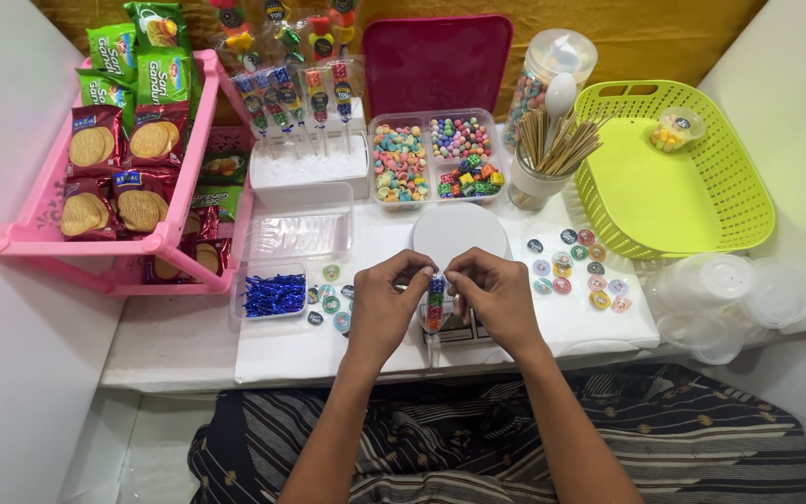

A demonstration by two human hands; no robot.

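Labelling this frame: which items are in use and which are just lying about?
In use: left hand, right hand, wrapped candy skewer, kitchen scale.
Lying about: green basket, biscuit packets, sticker rounds, skewer cup.

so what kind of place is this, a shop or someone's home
Probably a small home workbench for making candy skewers to sell. Both hands, left hand and right hand, hold a wrapped candy skewer; behind are a divided candy tray, a cup of wooden sticks and a pink rack of biscuit packets.

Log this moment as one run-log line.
left hand: holds candy skewer | right hand: pinches skewer top | over scale
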